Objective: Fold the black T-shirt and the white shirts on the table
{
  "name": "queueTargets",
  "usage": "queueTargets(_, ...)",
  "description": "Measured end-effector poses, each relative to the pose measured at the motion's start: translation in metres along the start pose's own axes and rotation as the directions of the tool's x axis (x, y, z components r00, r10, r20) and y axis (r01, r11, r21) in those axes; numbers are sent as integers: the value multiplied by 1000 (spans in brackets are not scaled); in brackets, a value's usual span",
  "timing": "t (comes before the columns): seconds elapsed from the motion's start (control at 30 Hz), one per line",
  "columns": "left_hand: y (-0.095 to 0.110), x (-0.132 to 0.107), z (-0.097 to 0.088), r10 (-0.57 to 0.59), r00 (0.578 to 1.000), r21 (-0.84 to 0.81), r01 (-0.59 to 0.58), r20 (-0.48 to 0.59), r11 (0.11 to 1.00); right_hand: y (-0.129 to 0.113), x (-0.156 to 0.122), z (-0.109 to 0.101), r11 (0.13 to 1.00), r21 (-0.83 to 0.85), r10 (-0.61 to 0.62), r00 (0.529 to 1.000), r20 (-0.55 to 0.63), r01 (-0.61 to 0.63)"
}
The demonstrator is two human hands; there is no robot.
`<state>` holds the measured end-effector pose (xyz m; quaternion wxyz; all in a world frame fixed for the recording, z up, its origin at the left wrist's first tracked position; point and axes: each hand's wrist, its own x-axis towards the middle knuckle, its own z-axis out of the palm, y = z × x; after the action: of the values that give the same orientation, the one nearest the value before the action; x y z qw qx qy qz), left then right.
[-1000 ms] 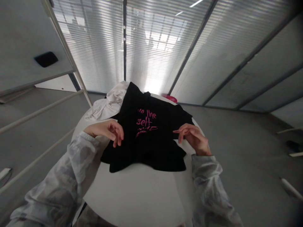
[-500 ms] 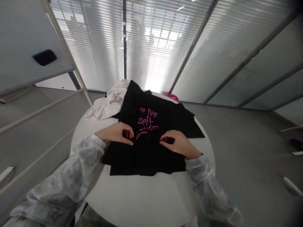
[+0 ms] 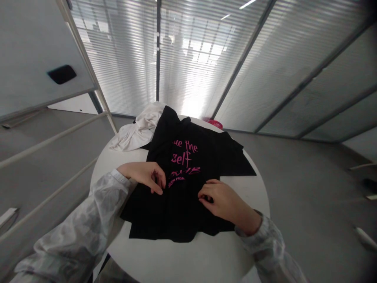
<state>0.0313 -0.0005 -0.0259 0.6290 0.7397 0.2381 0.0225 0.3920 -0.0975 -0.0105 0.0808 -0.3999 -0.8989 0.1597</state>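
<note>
A black T-shirt [image 3: 188,188] with pink lettering lies spread on a round white table [image 3: 176,255]. My left hand [image 3: 147,176] rests on the shirt left of the lettering, fingers curled and pinching the black cloth. My right hand [image 3: 220,200] sits just below and right of the lettering, fingers bent and pinching a fold of the same shirt. Both arms wear pale translucent sleeves.
A crumpled white garment [image 3: 138,131] lies at the table's far left edge, partly under the black shirt. A small red object [image 3: 215,124] peeks out at the far edge. White railings stand to the left, and glass walls with blinds rise behind.
Both hands moved from the shirt's sides to its middle and closed on the cloth. The shirt has slid toward me, and more of the pink lettering shows.
</note>
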Motion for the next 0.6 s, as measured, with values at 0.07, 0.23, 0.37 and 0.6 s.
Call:
queueTargets(0.07,3,0,4,-15,999,4,15,34,1000,-5,-4,2,999,-33,4,1000,25,-3)
queueTargets(0.23,20,-12,9,-31,994,-36,35,102,999,-22,-15,-2,999,2,31,988,151,-32)
queueTargets(0.37,26,-19,-9,53,983,-30,-59,-177,998,-32,-19,-13,988,126,46,953,299,-87)
queueTargets(0.6,-9,17,-75,219,236,287,313,-947,905,16,32,-52,906,417,33,995,92,-69)
